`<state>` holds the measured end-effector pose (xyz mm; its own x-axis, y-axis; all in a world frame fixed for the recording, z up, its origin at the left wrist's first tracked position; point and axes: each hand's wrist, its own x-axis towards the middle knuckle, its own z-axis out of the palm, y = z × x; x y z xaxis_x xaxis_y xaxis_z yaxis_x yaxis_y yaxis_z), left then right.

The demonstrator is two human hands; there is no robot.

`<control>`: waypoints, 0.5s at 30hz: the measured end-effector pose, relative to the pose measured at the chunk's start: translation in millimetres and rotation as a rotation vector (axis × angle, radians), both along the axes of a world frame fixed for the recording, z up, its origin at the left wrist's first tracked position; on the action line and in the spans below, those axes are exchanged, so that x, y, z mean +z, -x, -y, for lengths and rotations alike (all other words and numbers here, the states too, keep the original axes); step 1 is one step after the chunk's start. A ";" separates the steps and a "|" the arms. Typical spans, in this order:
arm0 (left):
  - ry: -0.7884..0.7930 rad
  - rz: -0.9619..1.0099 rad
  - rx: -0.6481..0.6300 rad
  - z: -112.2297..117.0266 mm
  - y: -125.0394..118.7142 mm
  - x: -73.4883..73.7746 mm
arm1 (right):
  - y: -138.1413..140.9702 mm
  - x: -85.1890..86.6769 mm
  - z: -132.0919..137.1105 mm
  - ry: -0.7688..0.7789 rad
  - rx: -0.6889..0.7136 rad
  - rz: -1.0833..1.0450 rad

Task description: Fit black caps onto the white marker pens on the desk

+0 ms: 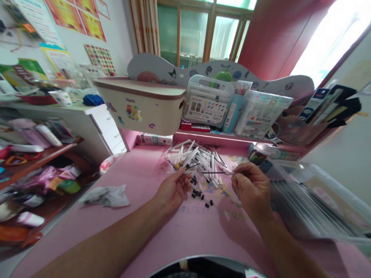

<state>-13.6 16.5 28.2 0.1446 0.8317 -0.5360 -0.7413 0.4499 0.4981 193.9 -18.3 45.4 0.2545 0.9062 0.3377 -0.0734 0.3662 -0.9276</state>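
Note:
A thin dark rod (pixel 213 172) runs level between my two hands above the pink table. My right hand (pixel 252 190) pinches its right end, where a pale, narrow part shows at the fingertips. The rod's left end meets the thumb and fingers of my left hand (pixel 173 190), which are curled with the palm partly turned up. Just behind lies a loose heap of white tubes (pixel 191 155), with several thin dark rods mixed in. Small black cylindrical pieces (pixel 199 194) are scattered on the tabletop between my hands.
A crumpled white tissue (pixel 108 196) lies left on the pink table (pixel 139 231). To the right stand a clear plastic bin (pixel 315 208) and a jar (pixel 259 151). Behind, a shelf carries a lidded beige box (pixel 145 108), marker cases (pixel 207 102) and a pen holder (pixel 304 129).

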 end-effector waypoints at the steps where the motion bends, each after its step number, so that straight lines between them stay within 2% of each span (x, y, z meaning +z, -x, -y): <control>1: 0.002 0.004 0.003 -0.3 -0.1 -0.1 | 0.1 -0.1 0.1 0.000 -0.004 -0.003; 9: 0.011 0.015 -0.031 0.0 0.6 1.8 | 3.0 -0.9 -1.4 0.026 -0.016 0.015; 15: 0.021 -0.014 -0.031 -0.3 0.6 2.1 | 4.8 1.9 -0.6 -0.014 0.018 0.014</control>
